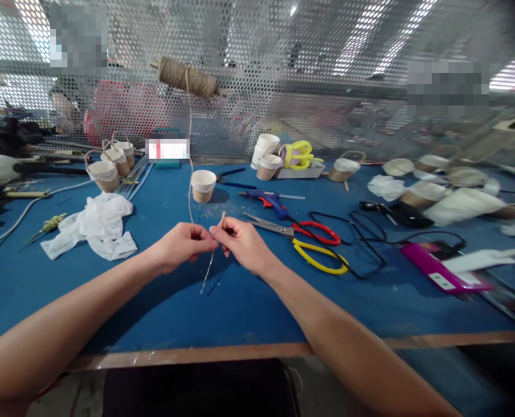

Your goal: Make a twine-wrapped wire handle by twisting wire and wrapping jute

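My left hand (186,245) is closed in a pinch where a strand of twine (191,191) comes down to it. Fingertip to fingertip with it, my right hand (240,242) pinches a thin tan stub of twine poking up above the thumb. Below the fingers hangs a thin shiny, wire-like strand (207,271); how it joins the twine is hidden. Just beyond the hands stands a small cup (203,192) with a white lining and a brown wrap. The twine leads up to a spool (185,78) on the mesh panel.
Scissors (285,229) and a blue glue gun (266,201) lie right of my hands, among black cable. White cloth (101,223) lies left. Handled cups (103,174) stand at the back left. A yellow tape roll (298,155) sits behind, and a purple box (444,269) lies right.
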A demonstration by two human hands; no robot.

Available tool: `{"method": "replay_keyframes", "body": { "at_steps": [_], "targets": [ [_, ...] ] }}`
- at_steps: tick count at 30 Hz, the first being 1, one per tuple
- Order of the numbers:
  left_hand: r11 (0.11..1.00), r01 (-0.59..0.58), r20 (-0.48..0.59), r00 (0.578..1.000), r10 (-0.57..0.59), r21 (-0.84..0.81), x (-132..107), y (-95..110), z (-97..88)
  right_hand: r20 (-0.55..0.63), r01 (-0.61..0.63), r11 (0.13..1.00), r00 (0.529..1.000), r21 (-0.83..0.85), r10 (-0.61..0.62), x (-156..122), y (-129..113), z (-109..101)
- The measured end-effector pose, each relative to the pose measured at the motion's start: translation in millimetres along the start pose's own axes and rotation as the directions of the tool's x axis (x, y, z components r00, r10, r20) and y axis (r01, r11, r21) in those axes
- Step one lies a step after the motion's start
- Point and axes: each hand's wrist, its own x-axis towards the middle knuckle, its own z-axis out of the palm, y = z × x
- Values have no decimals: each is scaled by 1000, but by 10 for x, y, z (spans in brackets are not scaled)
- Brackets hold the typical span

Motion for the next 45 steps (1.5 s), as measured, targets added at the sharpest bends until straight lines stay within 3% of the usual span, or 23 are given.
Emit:
{"method": "replay_keyframes", "body": {
  "at_steps": [3, 7, 13, 19, 31, 38, 45],
  "targets": [
    [988, 67, 101, 993, -53, -140, -13, 24, -7, 102, -3, 984, 995, 178, -16, -7, -11, -30],
    [989, 86, 170, 983, -65, -124, -22, 55, -45, 116, -15, 986, 993, 164, -4, -14, -6, -57],
    [991, -2, 100, 995, -12, 130, -21, 74, -70, 76, -40, 998, 996, 50, 36, -13, 27, -56],
    [978, -9, 60, 998, -4, 209, -28, 74, -48, 66, -49, 998, 997, -26, 51, -13, 12, -59],
    [983, -13, -10, 1000, 15, 185, -27, 26, -5, -39, -47, 991, 998, -127, 42, -39, -44, 5],
    [997, 67, 62, 996, -66, -27, -36, 61, 15, 112, -33, 989, 994, 147, 16, -37, -18, -31],
    [999, 46, 95, 995, -44, -18, -40, 62, -32, 49, -51, 999, 997, -3, 51, -35, -23, -51]
  ]
}}
